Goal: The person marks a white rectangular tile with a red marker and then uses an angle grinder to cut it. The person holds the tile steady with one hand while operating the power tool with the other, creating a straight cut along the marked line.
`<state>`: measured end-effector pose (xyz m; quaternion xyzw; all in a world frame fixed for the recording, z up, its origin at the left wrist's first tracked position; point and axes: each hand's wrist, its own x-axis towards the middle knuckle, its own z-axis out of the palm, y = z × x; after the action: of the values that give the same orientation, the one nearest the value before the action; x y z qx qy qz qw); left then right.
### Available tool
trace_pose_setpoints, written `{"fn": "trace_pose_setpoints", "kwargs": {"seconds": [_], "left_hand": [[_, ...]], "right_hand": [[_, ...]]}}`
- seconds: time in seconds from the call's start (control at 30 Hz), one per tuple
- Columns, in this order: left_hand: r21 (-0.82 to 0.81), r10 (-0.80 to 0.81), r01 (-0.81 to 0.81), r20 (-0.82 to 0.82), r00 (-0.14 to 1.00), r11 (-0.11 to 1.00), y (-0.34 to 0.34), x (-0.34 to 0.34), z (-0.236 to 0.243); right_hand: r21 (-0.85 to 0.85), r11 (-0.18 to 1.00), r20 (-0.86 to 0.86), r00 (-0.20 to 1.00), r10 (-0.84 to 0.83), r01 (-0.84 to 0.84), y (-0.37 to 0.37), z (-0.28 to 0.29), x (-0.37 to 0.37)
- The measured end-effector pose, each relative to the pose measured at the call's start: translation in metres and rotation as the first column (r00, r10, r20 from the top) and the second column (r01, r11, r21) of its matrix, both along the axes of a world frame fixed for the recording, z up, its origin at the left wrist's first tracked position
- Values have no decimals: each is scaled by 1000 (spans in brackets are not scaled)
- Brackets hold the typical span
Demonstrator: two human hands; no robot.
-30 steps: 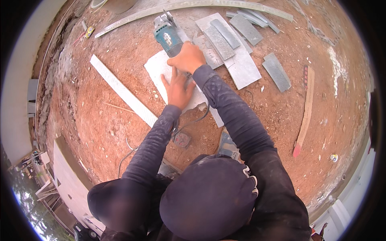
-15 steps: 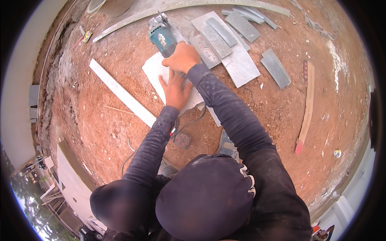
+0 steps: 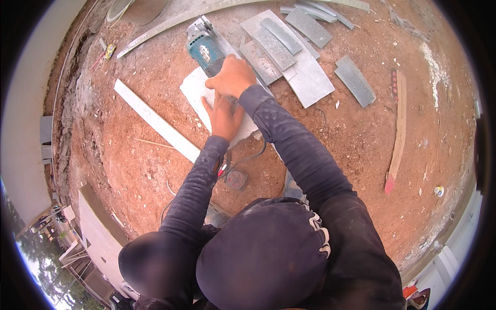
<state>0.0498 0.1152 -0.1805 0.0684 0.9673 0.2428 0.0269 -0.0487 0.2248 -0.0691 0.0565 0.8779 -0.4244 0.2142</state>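
Note:
My right hand is wrapped round the rear body of a teal and black angle grinder. The grinder's metal head points away from me and lies over a narrow pale strip along the far edge of a white stone slab. Flat on that slab, my left hand rests with its fingers spread, just below the right one. Part of its fingers is hidden by the right hand. A dark cable runs from under the right forearm toward a round, dusty reddish object on the ground.
Grey slabs lie stacked to the right, with a separate grey piece beyond. A long white strip lies on the left. At far right is a wooden stick with a red tip. A curved rail spans the far side.
The grinder has come slightly nearer to me relative to the slabs, still in my right hand. My left hand stays flat on the white slab. The whole view has shifted a little.

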Motion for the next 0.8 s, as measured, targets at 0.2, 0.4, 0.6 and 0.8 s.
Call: {"fn": "trace_pose_setpoints", "kwargs": {"seconds": [0.2, 0.4, 0.6, 0.8], "left_hand": [[-9, -9, 9, -24, 1000, 1000, -2, 1, -6], [-29, -11, 11, -3, 1000, 1000, -5, 1, -9], [-21, -16, 16, 5, 1000, 1000, -3, 1, -5], [-34, -21, 21, 1, 1000, 999, -4, 1, -9]], "right_hand": [[-18, 1000, -12, 1000, -22, 22, 1, 0, 7], [-16, 1000, -16, 1000, -27, 27, 2, 1, 12], [-26, 999, 6, 1000, -18, 18, 2, 4, 9], [-18, 1000, -5, 1000, -10, 10, 1, 3, 7]]}}
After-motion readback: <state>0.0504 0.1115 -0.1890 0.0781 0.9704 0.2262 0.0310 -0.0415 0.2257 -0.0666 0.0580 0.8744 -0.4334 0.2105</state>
